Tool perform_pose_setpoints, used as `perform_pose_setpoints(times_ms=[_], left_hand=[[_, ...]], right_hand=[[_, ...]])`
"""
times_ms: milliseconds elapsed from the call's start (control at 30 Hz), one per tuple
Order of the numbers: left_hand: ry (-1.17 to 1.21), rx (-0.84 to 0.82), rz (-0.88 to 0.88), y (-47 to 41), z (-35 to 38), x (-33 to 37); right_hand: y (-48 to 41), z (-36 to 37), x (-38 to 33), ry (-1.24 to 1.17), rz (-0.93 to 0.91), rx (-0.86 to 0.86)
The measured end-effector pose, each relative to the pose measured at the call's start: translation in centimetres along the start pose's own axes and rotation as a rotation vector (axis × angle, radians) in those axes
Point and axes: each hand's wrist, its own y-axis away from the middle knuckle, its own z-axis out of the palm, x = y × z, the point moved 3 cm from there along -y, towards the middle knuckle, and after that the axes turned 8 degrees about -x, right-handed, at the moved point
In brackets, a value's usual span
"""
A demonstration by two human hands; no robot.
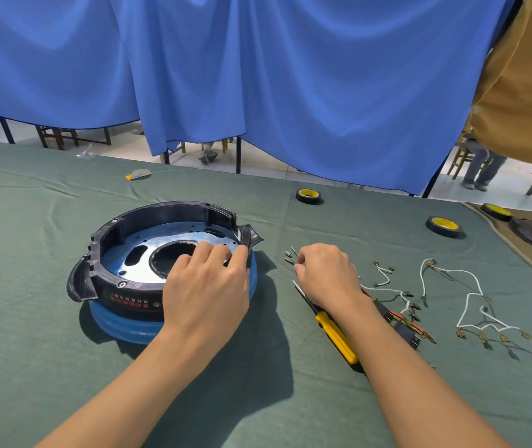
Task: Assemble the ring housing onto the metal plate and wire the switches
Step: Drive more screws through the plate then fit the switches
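- The black ring housing point(164, 240) sits on the metal plate point(148, 257), both atop a blue ring point(119, 321), left of centre on the green-clothed surface point(32, 334).
- Red and white print runs upside down along the housing's front wall; the characters are too small to read.
- The left hand point(206, 286) rests on the plate, fingers together and flat, covering the housing's near right rim; it grips nothing that shows.
- The right hand point(326, 273) curls its fingertips down at small screws point(288, 257); I cannot tell whether one is pinched.
- Its wrist hides part of a yellow-handled screwdriver point(335, 337) and the black switches point(406, 334).
- White wires point(471, 299) lie to the right.
- Tape rolls point(309, 196) bear yellow labels, unreadable.
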Motion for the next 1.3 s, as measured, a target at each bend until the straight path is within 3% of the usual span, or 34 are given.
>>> perform_pose_setpoints(times_ms=[200,267,367,433,500,667,900,1067,1300], left_hand=[[0.024,0.010,0.007,0.0,-0.1,0.2],[0.007,-0.004,0.009,0.1,-0.1,0.2],[-0.023,-0.053,-0.021,0.2,0.0,0.4],[-0.041,-0.074,-0.035,0.3,0.0,0.6],[-0.033,-0.065,-0.026,0.2,0.0,0.7],[0.042,-0.055,-0.008,0.0,0.1,0.1],[0.167,0.107,0.007,-0.4,-0.3,-0.8],[0.195,0.224,0.027,-0.6,-1.2,-0.9],[0.070,0.159,0.087,-1.7,-2.2,-0.7]], right_hand=[[0.6,-0.3,-0.3,0.073,0.028,-0.054],[0.9,-1.4,-0.4,-0.042,0.090,-0.061],[1.9,-2.8,-2.0,-0.686,0.160,-0.139],[3.4,-2.6,-4.1,-1.160,0.202,-0.294],[4.6,-2.0,-5.7,-1.385,0.227,-0.444],[4.8,-0.9,-6.5,-1.522,0.348,-0.448],[4.6,-1.0,-5.6,-1.703,0.542,-0.463],[4.3,-1.8,-5.6,-1.872,0.433,-0.506],[4.1,-3.7,-5.1,-1.802,0.250,-0.491]])
